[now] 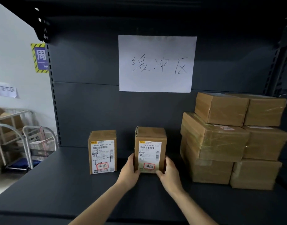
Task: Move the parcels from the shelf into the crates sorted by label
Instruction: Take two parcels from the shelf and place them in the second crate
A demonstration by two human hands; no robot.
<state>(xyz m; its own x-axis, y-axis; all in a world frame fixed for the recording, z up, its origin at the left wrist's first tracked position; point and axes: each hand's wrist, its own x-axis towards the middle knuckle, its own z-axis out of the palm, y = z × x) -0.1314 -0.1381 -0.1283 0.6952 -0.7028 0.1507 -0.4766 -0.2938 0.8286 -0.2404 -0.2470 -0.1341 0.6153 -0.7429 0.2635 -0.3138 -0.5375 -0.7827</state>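
A small brown parcel stands upright on the dark shelf, its white shipping label with a red-circled mark facing me. My left hand grips its lower left side and my right hand grips its lower right side. A second small parcel with a similar red-circled label stands upright to the left, apart from my hands. No crates are in view.
A stack of several larger taped brown boxes fills the shelf's right side. A white handwritten paper sign hangs on the shelf's back panel. Metal trolleys with boxes stand on the floor beyond the shelf's left edge.
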